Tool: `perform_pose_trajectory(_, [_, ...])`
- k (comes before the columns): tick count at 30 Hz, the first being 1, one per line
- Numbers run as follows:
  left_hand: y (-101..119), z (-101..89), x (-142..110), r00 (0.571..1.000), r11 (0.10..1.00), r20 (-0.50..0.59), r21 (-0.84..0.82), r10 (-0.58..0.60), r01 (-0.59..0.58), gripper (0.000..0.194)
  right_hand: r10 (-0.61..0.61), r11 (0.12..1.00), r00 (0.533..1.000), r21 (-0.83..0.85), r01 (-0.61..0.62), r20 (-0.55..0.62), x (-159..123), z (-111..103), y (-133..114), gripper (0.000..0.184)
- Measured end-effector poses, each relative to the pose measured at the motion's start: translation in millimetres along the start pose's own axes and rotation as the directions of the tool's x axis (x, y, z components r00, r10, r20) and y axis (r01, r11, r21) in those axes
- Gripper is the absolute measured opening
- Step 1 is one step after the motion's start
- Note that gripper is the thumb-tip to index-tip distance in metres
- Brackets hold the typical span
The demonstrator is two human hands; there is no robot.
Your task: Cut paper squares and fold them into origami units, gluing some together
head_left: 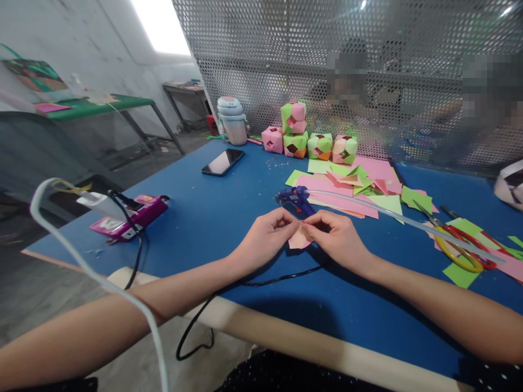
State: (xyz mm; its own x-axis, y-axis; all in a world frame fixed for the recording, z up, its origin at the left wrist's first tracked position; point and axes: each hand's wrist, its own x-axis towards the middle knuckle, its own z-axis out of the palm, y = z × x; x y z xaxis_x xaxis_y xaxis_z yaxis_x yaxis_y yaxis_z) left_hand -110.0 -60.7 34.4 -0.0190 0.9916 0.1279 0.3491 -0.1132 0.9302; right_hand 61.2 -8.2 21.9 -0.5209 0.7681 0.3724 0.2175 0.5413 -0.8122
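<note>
Both hands meet over the blue table [261, 185], pinching one small piece of pink and peach folded paper [299, 239]. My left hand [269, 234] grips its left side between thumb and fingers. On the right side, my right hand [333, 234] holds it in the same kind of pinch. Just behind the fingers lies a blue glue gun [296, 197] with a long clear glue stick [368, 202] running out of its back to the right. Its black cord [286, 280] trails beneath the hands. Fingers hide part of the paper's upper edge.
Paper cubes [295, 144] stand along the back by a perforated metal screen [253, 49]. Pink and green sheets [327, 188] and scissors [457, 247] lie to the right. A phone [223, 162], bottle [232, 122] and purple power strip [139, 220] are left. People are behind the screen.
</note>
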Motion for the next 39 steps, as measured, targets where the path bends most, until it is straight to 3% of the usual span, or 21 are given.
perform_pose_trajectory(4, [-0.3,-0.1,-0.4,1.000,1.000,-0.009,-0.002,-0.005,0.005,0.020,0.046,0.999,0.998,0.027,-0.047,0.039,0.2,-0.3,-0.2,0.020])
perform_pose_trajectory(11, [-4.0,0.3,1.4,0.999,0.997,0.051,-0.071,-0.017,0.021,0.025,0.035,0.999,0.999,-0.006,-0.035,0.010,0.2,-1.4,0.7,0.020])
perform_pose_trajectory(16, [-7.5,-2.4,3.4,0.999,0.999,-0.022,-0.003,-0.033,0.033,0.024,0.104,0.993,0.993,0.056,-0.107,0.058,1.3,-5.8,-3.9,0.037])
perform_pose_trajectory(22, [-3.5,-1.0,1.8,1.000,0.999,-0.024,-0.049,-0.020,0.019,0.023,0.084,0.996,0.996,-0.009,-0.083,0.035,0.7,-3.0,-4.0,0.017])
perform_pose_trajectory(39, [-0.1,-4.5,1.1,0.999,0.995,0.046,0.102,0.007,-0.012,0.024,-0.023,1.000,0.999,-0.020,0.024,0.038,0.0,-2.8,-0.3,0.015])
